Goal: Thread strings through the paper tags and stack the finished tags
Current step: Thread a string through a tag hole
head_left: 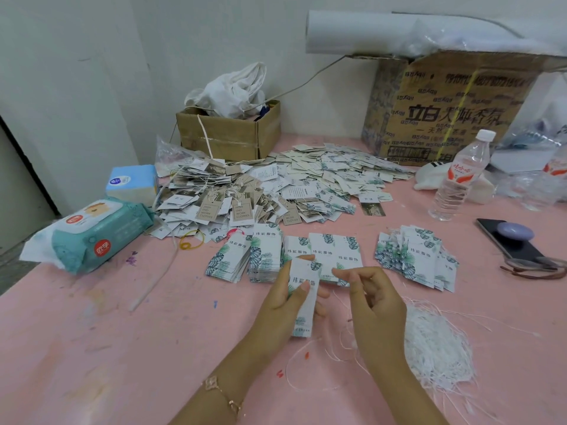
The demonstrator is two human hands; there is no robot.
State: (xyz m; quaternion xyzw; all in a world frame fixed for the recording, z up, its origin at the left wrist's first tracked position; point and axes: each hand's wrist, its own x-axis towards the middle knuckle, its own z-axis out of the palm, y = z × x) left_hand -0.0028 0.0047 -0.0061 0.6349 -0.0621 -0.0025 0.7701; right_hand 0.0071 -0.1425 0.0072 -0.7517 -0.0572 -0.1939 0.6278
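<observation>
My left hand [283,302] holds a white paper tag [303,302] with green leaf print upright above the pink table. My right hand [374,302] is just right of it, thumb and forefinger pinched on a thin white string [340,305] that trails down to the table. Behind the hands lie neat stacks of the same tags [264,256]. Another stack of tags with strings [417,259] lies to the right. A loose bundle of white strings [435,348] rests by my right wrist.
A large heap of mixed tags [276,185] fills the table's middle. Behind it stand a small cardboard box [227,133] and a big carton [454,108]. Wet wipes pack [98,234] at left; water bottle [460,176] and phone [512,240] at right.
</observation>
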